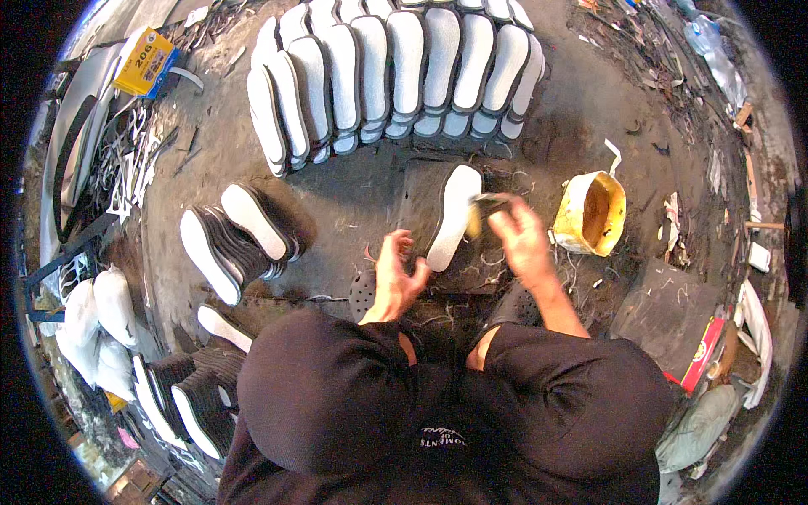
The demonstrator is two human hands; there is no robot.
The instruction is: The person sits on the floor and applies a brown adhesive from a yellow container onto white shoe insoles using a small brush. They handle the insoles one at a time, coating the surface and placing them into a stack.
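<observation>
A white shoe sole (455,217) with a dark edge lies on the dark ground in front of me. My right hand (523,242) is closed around what looks like a brush (483,210), dark with a yellowish end and smeared by motion, at the sole's right edge. My left hand (396,274) hovers left of the sole's near end, fingers curved and apart, with nothing in it. To the right of my right hand stands a yellow tub (592,214), brown inside.
Rows of white soles (405,63) stand packed at the far side. Stacked soles (223,244) lie to the left, and more soles (198,400) beside my left knee. White bags (105,324), a yellow-blue box (145,61) and a red box (700,358) sit around the edges. Scraps litter the ground.
</observation>
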